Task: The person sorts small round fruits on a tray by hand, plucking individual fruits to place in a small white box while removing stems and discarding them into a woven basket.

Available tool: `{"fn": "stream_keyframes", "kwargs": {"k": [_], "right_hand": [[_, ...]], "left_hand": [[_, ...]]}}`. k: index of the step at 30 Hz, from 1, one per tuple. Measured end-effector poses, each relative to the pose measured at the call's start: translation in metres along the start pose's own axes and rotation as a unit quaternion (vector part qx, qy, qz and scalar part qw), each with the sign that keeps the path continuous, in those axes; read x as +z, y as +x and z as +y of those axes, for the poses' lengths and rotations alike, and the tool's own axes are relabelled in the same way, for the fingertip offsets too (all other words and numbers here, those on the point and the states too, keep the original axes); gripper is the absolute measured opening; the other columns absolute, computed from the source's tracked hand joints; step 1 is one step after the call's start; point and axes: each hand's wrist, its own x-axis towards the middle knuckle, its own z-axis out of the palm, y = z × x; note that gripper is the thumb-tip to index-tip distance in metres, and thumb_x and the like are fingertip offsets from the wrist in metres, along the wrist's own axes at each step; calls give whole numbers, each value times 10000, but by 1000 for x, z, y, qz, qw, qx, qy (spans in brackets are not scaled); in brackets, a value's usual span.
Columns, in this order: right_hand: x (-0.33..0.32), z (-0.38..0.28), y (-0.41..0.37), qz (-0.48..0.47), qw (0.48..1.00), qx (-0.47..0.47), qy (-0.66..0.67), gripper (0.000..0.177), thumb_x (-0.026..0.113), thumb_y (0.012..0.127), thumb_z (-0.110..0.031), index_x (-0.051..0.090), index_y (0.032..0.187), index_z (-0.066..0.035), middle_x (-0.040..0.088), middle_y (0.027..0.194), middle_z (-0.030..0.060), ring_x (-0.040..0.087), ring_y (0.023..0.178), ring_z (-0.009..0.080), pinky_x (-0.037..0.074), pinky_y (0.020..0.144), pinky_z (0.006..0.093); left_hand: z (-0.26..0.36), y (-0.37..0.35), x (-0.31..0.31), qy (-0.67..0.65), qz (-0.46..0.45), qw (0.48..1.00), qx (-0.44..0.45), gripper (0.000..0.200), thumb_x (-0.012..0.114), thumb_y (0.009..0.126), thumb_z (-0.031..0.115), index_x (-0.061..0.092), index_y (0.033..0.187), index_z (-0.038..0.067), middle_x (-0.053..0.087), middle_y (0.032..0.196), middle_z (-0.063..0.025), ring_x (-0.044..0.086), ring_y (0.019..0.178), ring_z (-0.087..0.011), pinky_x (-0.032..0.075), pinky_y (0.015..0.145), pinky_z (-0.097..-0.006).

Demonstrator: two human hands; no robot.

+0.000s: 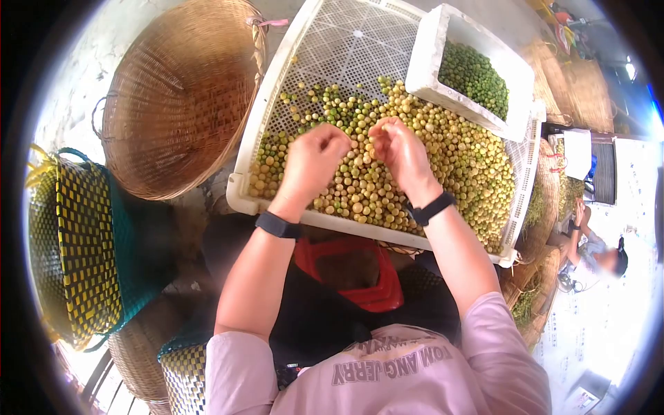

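Presently, left hand [315, 162] and right hand [401, 155] meet above the fruits [449, 155] heaped in the white tray [346, 41]; fingers curled closed, contents hidden. Fruits round, no long axis discernible.

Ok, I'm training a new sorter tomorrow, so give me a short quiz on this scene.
1. True or false: the left hand and right hand are over the tray.
2. Which holds the greener seeds? A the box, B the basket, C the bag.
3. Fill in: each wrist wears a black ____.

Key: 1 true; 2 A; 3 band.
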Motion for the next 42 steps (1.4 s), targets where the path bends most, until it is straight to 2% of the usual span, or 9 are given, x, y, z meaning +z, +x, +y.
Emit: {"fn": "stream_keyframes", "kwargs": {"k": [4,7,12,19,22,29,31,34,42], "right_hand": [[4,-8,51,-22,993,-22,-118,169,452,932,-134,614,944,-87,572,790,-25,477,594,85,409,543,228],[30,-9,80,21,879,-144,-453,117,567,909,-155,637,943,-69,605,785,22,557,617,135,447,562,321],[50,-1,106,7,705,-263,-659,142,593,910,-200,621,932,-62,625,888,71,607,776,256,490,694,393],[44,-11,82,-12,943,-38,-330,175,570,951,-194,630,942,-29,605,800,-20,509,636,99,430,607,262],[41,-20,57,-83,978,34,-187,164,573,947,-174,631,957,-20,576,772,-43,453,615,46,376,560,203],[60,-10,14,-66,928,-177,-322,66,589,906,-70,617,910,-10,582,739,-33,487,634,32,388,556,196],[60,-10,11,-61,933,-167,-311,80,583,913,-96,621,905,-26,566,721,-33,472,615,38,378,547,200],[55,-17,6,-42,995,78,-48,99,590,911,-192,616,873,-103,466,670,-68,379,523,30,287,449,191],[58,-22,-2,-67,993,54,-84,120,590,941,-210,636,945,-99,501,707,-73,422,571,29,329,490,181]], "left_hand": [[10,9,-38,-188,61,979,-51,154,504,967,138,645,984,79,614,856,40,506,710,-4,399,585,-147],[8,11,-51,-257,87,960,-73,174,488,972,130,648,1025,85,603,887,47,491,715,9,382,564,-131],[7,13,-61,-294,103,947,-74,185,500,978,139,645,1065,64,573,875,51,462,699,-2,375,564,-135],[2,18,-52,-323,86,938,-90,172,523,985,194,625,1006,58,528,801,58,442,669,-2,347,547,-136],[0,19,-40,-256,31,960,-112,164,554,978,253,612,1003,103,549,807,68,462,685,-6,361,568,-146],[-7,17,-22,-208,-34,976,-57,228,615,949,297,609,1042,89,562,846,75,480,732,-1,397,621,-163],[0,15,-22,-207,-35,976,-65,212,634,939,262,608,1031,74,571,865,68,491,756,-8,411,645,-173],[7,11,-17,-264,-43,963,1,180,644,932,219,614,1024,67,579,868,56,501,773,-18,416,664,-173],[8,9,-24,-204,-10,979,-1,154,603,953,174,627,999,30,555,814,64,450,703,-14,374,621,-177]]}}
